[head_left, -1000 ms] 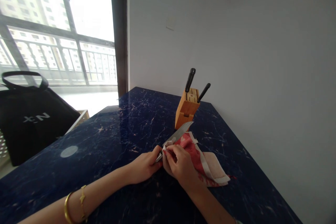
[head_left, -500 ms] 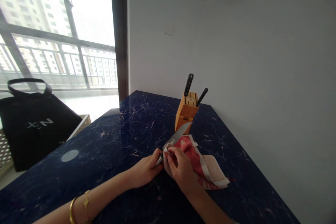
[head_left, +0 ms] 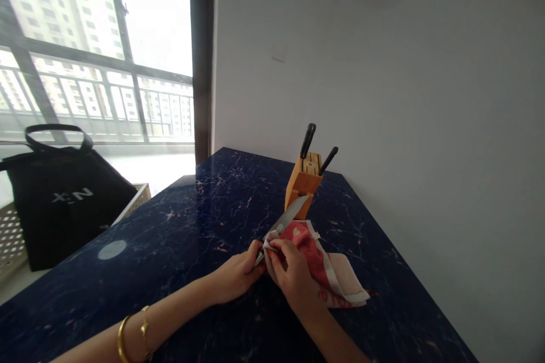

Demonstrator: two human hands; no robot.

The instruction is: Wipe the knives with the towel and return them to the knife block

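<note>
Fingers (head_left: 279,247) of the right hand (head_left: 293,275) stay pinched on the red-and-white cloth (head_left: 330,272), which is folded over the knife (head_left: 289,216) near its heel. The left hand (head_left: 234,278) keeps its fingers closed round the handle. In the last second neither hand has slid along the blade. Its tip still points at the knife block (head_left: 303,184), just short of it, low over the bench (head_left: 191,221). The wiping seems held at the heel.

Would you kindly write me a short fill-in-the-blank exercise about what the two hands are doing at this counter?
1. The left hand holds a ____ by its handle.
2. The right hand presses a red and white ____ against the blade.
3. The wooden knife block shows ____ black handles sticking out.

Missing words: knife; cloth; two.
</note>
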